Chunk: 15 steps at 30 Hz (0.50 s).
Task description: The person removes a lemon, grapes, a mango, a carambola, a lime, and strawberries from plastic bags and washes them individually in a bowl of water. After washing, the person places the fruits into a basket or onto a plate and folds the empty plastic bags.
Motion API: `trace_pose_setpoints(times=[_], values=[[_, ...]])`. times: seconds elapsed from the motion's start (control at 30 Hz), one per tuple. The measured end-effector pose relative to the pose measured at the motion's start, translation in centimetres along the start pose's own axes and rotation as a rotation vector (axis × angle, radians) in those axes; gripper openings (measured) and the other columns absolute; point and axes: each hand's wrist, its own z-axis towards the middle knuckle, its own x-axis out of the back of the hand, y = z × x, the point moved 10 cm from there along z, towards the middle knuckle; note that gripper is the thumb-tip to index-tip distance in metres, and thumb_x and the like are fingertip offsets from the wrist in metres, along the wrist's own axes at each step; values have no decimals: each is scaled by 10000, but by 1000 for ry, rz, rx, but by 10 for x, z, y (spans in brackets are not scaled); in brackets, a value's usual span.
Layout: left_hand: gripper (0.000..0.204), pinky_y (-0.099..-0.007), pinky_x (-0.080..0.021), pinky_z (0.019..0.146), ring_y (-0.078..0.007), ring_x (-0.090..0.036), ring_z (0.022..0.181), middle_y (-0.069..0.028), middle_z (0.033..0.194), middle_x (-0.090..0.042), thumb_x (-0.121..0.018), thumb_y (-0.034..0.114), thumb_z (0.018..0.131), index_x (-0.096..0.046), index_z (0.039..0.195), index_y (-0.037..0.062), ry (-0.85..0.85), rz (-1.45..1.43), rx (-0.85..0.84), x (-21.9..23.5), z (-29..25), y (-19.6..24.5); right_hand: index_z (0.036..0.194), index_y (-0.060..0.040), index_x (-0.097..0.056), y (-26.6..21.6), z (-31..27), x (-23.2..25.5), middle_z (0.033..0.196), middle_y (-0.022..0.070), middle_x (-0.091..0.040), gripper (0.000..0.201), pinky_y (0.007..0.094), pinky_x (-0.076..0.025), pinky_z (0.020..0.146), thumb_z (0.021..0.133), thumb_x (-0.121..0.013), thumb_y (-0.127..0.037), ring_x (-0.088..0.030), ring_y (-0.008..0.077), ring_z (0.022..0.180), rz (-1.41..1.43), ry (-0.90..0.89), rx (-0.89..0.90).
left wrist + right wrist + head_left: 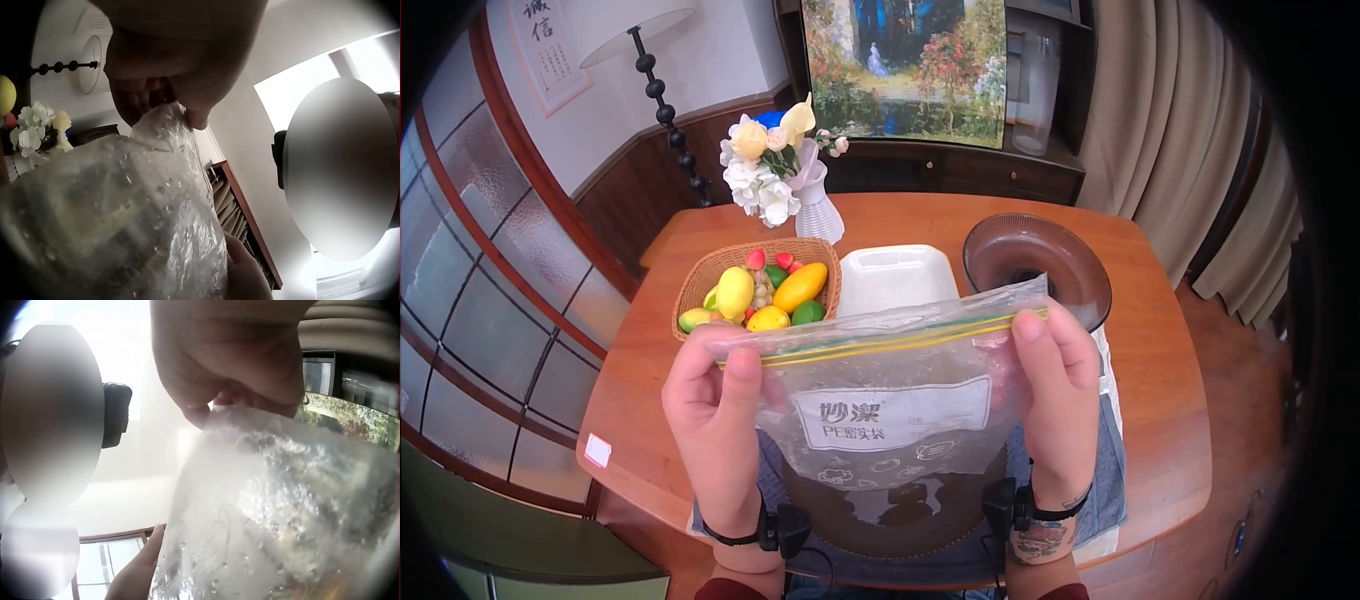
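Observation:
A clear zip-lock bag (pixel 890 400) with a yellow and green seal strip and a white printed label hangs upright between both hands. My left hand (pixel 715 400) pinches its top left corner, thumb in front of the strip. At the top right corner my right hand (pixel 1055 390) pinches it the same way. Water droplets speckle the plastic bag (pixel 150 206) in the left wrist view, and the bag (pixel 269 500) looks wet in the right wrist view too. Beneath it, partly hidden, lies a round brown plate (pixel 840 525) on a dark blue cloth.
A wicker basket (pixel 685 300) of fruit stands at the back left, beside a white tray (pixel 900 265). Further right is a brown glass bowl (pixel 1085 265). Behind the basket rises a white vase (pixel 820 220) with flowers. A small white card (pixel 597 450) lies near the left table edge.

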Motion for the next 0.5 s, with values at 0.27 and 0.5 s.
trace_pose_setpoints(times=[0.27,0.5], values=[[295,-211,-371,641,-67,-494,686,10,798,-507,-659,291,973,-555,844,46,-4,25,-1,-1,1,-2,956,5,-668,-14,-3,6,799,-13,-629,262,191,-403,592,1012,-576,-233,-525,32,681,-38,49,140],[329,-204,-307,653,-57,-394,722,32,798,-451,-577,337,1016,-498,845,68,-58,90,-89,-4,-1,4,949,13,-670,-16,-5,5,800,-10,-628,267,195,-427,626,1006,-585,-234,-534,41,695,-49,25,196]])
